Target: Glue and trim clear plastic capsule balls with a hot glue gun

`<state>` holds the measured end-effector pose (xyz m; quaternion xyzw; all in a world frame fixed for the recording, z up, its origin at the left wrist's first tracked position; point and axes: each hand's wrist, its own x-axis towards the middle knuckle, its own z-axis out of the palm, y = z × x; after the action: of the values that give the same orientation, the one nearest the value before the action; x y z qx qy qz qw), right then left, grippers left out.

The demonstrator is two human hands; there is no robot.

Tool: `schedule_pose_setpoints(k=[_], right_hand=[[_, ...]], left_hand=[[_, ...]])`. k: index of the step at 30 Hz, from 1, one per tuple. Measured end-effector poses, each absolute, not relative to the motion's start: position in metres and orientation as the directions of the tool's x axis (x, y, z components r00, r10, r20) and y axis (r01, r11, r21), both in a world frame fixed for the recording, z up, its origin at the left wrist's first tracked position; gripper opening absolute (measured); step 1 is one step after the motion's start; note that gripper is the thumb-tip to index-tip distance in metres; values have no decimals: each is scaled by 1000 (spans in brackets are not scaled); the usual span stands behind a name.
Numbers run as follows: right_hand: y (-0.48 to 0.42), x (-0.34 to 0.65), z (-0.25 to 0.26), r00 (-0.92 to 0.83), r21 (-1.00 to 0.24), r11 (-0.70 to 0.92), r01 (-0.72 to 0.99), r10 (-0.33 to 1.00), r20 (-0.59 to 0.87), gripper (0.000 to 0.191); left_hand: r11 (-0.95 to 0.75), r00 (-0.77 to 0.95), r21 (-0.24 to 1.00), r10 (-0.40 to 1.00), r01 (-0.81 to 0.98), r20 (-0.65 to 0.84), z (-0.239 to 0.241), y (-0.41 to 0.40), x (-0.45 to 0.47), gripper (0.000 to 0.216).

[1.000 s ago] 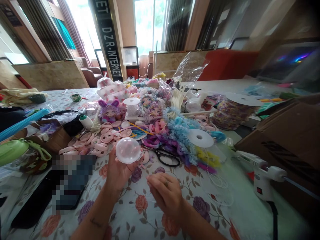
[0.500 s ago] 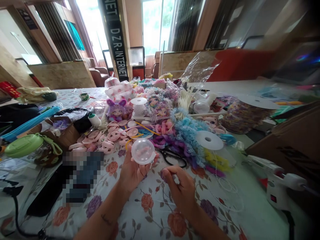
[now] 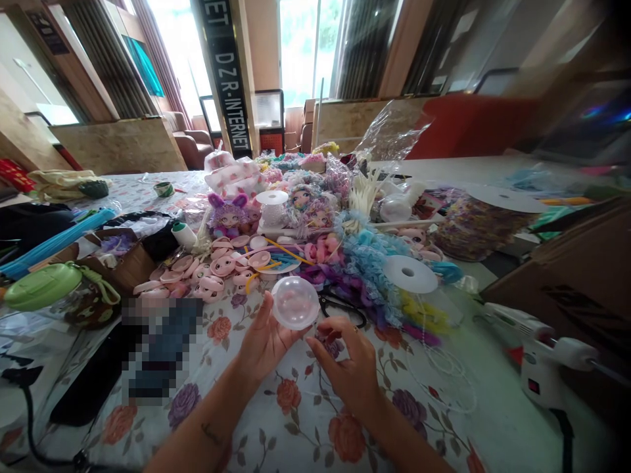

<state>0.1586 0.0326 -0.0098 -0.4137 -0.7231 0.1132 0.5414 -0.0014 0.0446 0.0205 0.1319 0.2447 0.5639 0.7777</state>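
Note:
My left hand point(image 3: 263, 341) holds a clear plastic ball point(image 3: 295, 302) by its fingertips, raised a little above the flowered tablecloth point(image 3: 290, 420). Just right of it and below the ball is my right hand point(image 3: 348, 364), its thumb and fingers pinched together on something too thin to make out. Behind the ball lie black scissors point(image 3: 345, 307), partly hidden by it. Beyond them spread several pink doll faces point(image 3: 211, 269) and a heap of blue and purple frilly trim point(image 3: 367, 263).
A white glue gun point(image 3: 537, 348) stands at the right beside a brown cardboard box point(image 3: 576, 276). A white spool point(image 3: 410, 274) and loose clear cord point(image 3: 444, 374) lie right of my hands. A green pouch point(image 3: 42, 286), blue sticks and a dark phone are at the left.
My left hand has carried the ball to the right and nearer my right hand. My right hand has risen from the cloth and closed its fingers just under the ball.

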Motion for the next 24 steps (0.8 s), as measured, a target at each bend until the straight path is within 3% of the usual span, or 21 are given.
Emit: schedule_pose_setpoints(k=[4, 10, 17, 19, 21, 24], right_hand=[[34, 159, -8, -27, -645, 618, 450, 731, 682, 23], [33, 158, -9, -38, -693, 596, 405, 769, 638, 22], [40, 171, -7, -114, -679, 606, 415, 775, 622, 16], [50, 183, -11, -109, -591, 566, 575, 769, 631, 17], [62, 195, -18, -161, -392, 515, 762, 738, 655, 24], [80, 210, -30, -281, -231, 526, 819, 718, 637, 33]], left_hand=[[328, 265, 549, 945, -769, -194, 17, 41, 1, 59], [302, 250, 638, 953, -708, -173, 13, 38, 1, 53], [329, 259, 616, 944, -716, -203, 11, 41, -6, 62], [276, 206, 630, 961, -726, -183, 14, 43, -11, 61], [220, 148, 649, 975, -728, -165, 17, 46, -16, 59], [183, 113, 659, 983, -730, -148, 19, 49, -21, 58]])
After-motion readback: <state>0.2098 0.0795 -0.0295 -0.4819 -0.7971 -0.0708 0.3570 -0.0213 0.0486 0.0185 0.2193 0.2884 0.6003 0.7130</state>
